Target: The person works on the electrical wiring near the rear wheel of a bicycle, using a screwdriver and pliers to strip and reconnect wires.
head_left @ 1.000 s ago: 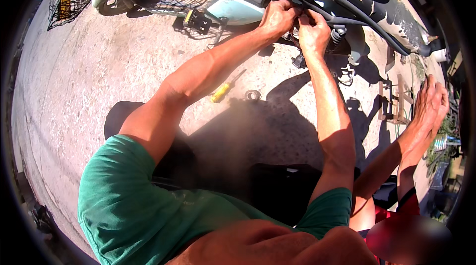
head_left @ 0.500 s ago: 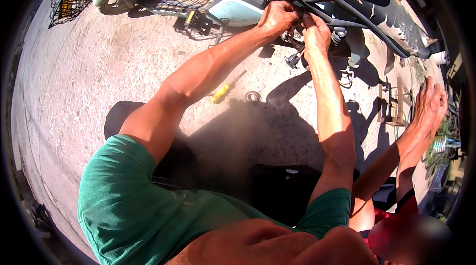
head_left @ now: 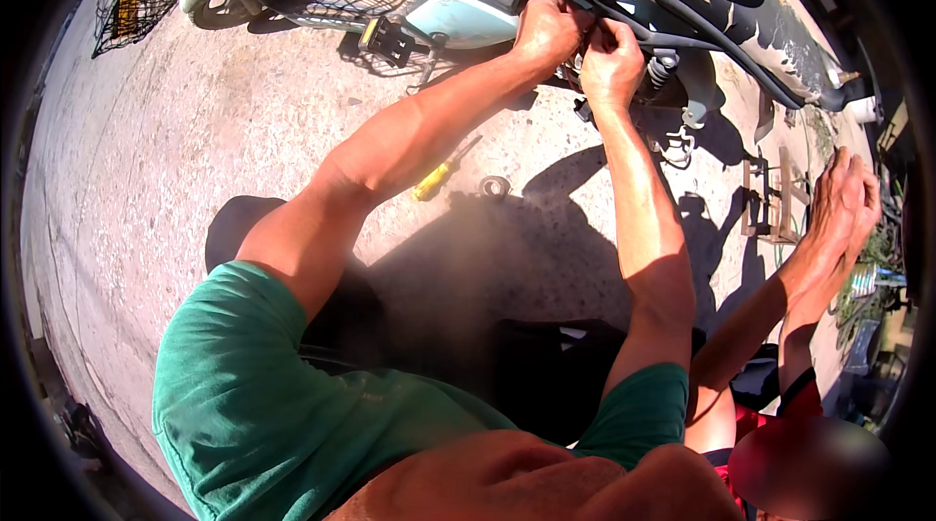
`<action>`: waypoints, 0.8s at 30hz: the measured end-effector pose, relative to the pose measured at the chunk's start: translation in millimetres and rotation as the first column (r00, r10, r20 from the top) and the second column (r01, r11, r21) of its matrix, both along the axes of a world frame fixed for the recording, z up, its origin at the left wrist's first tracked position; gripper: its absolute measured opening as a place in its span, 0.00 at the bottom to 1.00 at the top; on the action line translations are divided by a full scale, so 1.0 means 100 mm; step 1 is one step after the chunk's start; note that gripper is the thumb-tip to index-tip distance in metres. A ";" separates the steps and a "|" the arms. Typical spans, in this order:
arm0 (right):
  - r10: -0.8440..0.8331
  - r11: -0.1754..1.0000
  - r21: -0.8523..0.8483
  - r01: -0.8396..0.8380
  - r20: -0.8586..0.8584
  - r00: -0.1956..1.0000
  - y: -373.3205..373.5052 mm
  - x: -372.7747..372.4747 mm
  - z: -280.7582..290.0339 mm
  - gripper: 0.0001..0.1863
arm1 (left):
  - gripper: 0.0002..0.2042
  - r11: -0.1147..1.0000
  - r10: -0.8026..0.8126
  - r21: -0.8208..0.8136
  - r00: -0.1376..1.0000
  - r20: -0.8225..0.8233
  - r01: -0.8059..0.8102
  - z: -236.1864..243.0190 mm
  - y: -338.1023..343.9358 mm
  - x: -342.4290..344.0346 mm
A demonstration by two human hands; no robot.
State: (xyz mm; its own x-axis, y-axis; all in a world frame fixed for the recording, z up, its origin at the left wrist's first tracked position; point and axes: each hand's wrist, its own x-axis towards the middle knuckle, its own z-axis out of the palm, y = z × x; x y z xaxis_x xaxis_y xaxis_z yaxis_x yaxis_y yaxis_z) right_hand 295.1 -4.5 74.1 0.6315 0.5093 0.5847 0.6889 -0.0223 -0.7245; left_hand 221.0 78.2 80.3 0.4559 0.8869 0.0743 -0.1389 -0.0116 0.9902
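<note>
An electric scooter with a pale blue side panel stands across the top of the view. My left hand is closed at its frame, fingertips pinched under the black tubes. Close beside it, my right hand is also closed, thumb and fingers pressed together. What the fingertips hold is too small and shaded to make out. A dark connector-like piece shows partly behind my right wrist. To the right of that hand sits a coil-spring shock absorber.
On the concrete lie a yellow-handled screwdriver and a dark ring, perhaps a tape roll. The scooter's pedal juts out at left. Another person's hands are at the right, near a small wooden stool. A wire basket is far left.
My right hand has shifted slightly left and turned, its fingers more curled. The dark connector-like piece that hung in plain sight is now mostly behind my wrist. My left hand has barely moved.
</note>
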 end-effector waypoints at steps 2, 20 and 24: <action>-0.002 1.000 0.025 -0.003 0.167 0.986 -0.02 0.01 0.02 0.08 | 0.08 0.976 0.049 0.216 0.994 -0.096 -0.027 0.02 -0.01 -0.01; 0.158 0.987 0.042 -0.155 -0.418 0.894 -0.07 -0.02 0.06 0.11 | 0.07 0.941 -0.271 -0.184 0.958 0.096 0.284 0.19 0.00 -0.22; 0.082 0.993 -0.059 -0.102 -0.271 0.959 -0.08 -0.06 0.14 0.10 | 0.07 0.918 -0.327 0.246 0.945 0.030 0.310 -0.15 0.30 -0.02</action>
State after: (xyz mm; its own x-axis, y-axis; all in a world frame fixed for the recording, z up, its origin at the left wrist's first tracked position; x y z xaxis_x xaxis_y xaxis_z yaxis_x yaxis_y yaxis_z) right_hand 288.9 -12.8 88.2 0.7083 0.6071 0.3602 0.4711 -0.0265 -0.8817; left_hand 219.0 107.9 65.0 0.6976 0.6488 0.3039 -0.2416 -0.1863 0.9523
